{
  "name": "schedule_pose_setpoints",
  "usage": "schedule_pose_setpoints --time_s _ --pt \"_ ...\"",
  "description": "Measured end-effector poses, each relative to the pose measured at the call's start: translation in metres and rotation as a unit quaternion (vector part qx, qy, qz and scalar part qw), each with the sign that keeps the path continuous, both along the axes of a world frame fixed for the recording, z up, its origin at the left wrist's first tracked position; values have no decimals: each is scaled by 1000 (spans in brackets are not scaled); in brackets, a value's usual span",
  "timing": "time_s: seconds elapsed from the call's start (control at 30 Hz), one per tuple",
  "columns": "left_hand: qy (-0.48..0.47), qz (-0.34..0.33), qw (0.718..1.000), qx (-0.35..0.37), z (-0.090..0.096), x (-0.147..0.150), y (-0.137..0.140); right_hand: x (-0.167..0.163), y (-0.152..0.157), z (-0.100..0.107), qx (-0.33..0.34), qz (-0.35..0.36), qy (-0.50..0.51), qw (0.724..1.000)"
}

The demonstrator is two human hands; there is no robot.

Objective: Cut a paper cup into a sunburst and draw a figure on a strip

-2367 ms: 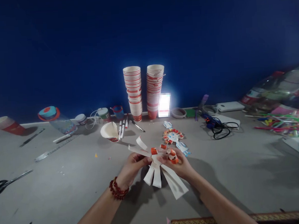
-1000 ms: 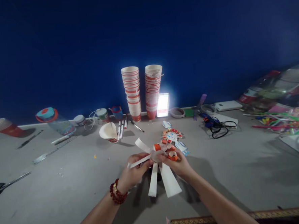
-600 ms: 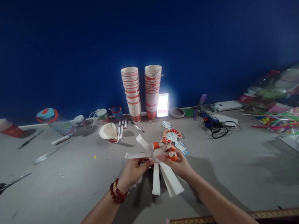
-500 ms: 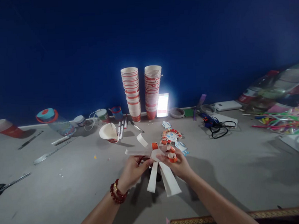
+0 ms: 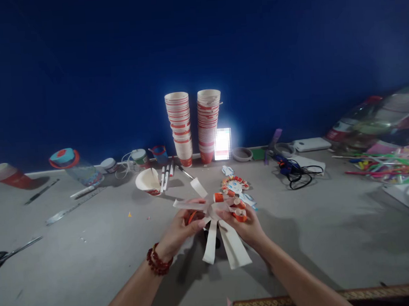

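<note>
The scissors [image 5: 3, 256] are cut by the left edge, and a blurred white patch [image 5: 222, 144] hides something behind the cups

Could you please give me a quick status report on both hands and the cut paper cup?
Left hand gripping a strip. Right hand gripping the curled side. Cut paper cup held above the table, strips splayed. Nothing between the hands.

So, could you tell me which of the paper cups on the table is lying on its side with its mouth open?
The single paper cup beside the markers, left of the hands; the two stacks of cups by the wall stand upright.
</note>
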State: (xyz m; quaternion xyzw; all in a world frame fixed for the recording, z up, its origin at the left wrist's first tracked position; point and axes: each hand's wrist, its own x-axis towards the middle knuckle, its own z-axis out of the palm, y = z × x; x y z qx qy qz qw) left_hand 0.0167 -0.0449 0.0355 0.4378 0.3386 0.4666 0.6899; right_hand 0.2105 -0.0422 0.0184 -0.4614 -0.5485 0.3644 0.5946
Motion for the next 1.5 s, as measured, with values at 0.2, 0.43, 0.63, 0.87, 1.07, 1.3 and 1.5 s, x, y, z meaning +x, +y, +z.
schedule_pose_setpoints --time_s 0.2,0.43,0.63,0.87,1.07,1.3,1.5 --pt "-213 136 960 -121 -7 2 3 2 3 -6 60 -62 29 996" --pt "-132 20 990 -47 -11 22 -14 0 0 1 53 -57 -22 997" --pt "-32 32 997 -70 -8 22 -8 -3 -5 1 131 51 -80 987" --pt "84 30 996 14 -10 15 -1 -8 -7 -1 54 31 -28 998" --pt "95 -8 993 63 -1 11 0 -8 -6 -2 4 39 14 999" --pt "89 4 995 35 -4 12 -2 -8 -3 -3 -48 66 49 996" --pt "29 15 999 20 -8 15 -6 -8 -2 6 -68 75 48 994"
